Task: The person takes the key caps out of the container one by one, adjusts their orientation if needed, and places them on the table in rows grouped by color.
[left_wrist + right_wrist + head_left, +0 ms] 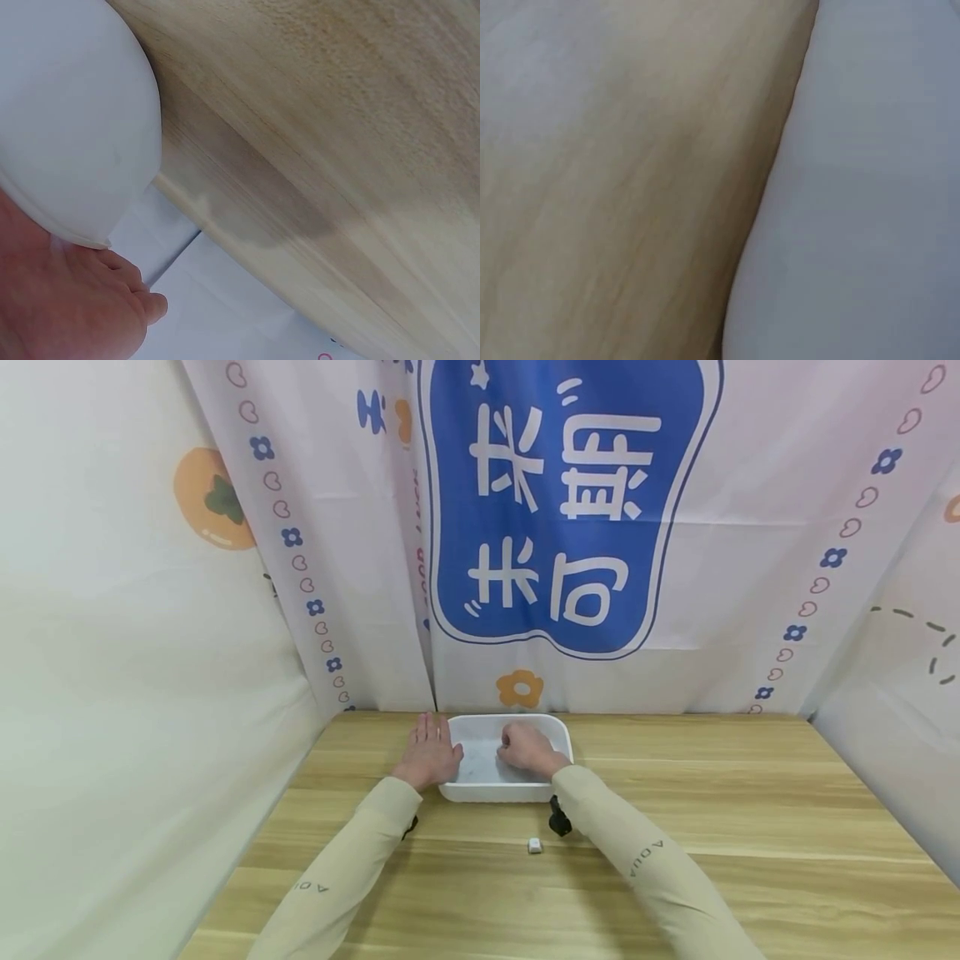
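A white rectangular basin [495, 792] stands at the far edge of the wooden table. My left hand [431, 755] lies flat over its left rim, fingers straight and pointing away from me. In the left wrist view that hand [71, 300] is right at the edge of the white basin [82, 127]. Inside the basin, toward its right side, is my right hand [527, 748] with its fingers curled in; no object shows between them. The right wrist view has the basin's outer wall [847, 195] but not the hand.
A small white block-like piece [535, 845] sits on the wooden table [720, 827] in front of the basin. Behind the table hangs a printed white cloth [750, 610], and more pale cloth [135, 693] closes off the left side.
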`<state>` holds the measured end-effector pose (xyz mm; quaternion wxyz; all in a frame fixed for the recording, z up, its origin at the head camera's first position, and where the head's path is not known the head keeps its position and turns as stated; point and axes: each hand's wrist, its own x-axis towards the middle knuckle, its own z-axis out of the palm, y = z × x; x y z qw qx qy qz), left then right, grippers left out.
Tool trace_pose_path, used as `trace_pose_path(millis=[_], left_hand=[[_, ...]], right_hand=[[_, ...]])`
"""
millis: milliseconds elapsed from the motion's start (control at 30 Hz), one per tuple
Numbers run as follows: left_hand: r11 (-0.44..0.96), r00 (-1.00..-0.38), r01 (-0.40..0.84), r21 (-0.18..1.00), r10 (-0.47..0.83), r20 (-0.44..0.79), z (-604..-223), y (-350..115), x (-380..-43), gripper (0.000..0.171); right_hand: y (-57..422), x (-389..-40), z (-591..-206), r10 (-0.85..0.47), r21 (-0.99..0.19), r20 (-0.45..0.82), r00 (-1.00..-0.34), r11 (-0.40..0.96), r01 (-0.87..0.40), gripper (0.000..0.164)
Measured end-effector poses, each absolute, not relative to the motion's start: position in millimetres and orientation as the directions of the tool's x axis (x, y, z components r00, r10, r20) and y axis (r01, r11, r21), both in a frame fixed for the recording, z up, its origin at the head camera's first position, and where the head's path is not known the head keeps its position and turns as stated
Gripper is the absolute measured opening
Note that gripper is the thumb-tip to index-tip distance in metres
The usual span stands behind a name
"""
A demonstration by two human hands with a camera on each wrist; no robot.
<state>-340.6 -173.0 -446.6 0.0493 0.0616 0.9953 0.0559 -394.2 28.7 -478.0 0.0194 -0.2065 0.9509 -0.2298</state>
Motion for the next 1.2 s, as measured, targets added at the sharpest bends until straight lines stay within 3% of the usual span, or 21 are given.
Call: trace_pose_path(millis=[400,800,1200], left_hand=[[0.985,-0.988,0.109,0.136,0.121,-0.091,-450,-172,-339,0.072],[0.987,-0.989,0.122,0.109,0.13,-0.076,-450,-176,-340,0.072],[0.984,-0.987,0.128,0.126,0.139,-0.079,-448,-175,-342,0.073]], right_hand=[[35,-391,-476,-0.398,-0.506,0.059,-0.916,0.779,-0.371,0.018],[36,-385,-467,-0.397,-0.522,0.068,-0.915,0.767,-0.372,0.016],[44,-371,-452,-0.42,-0.493,0.183,-0.889,0.743,-0.452,0.022]])
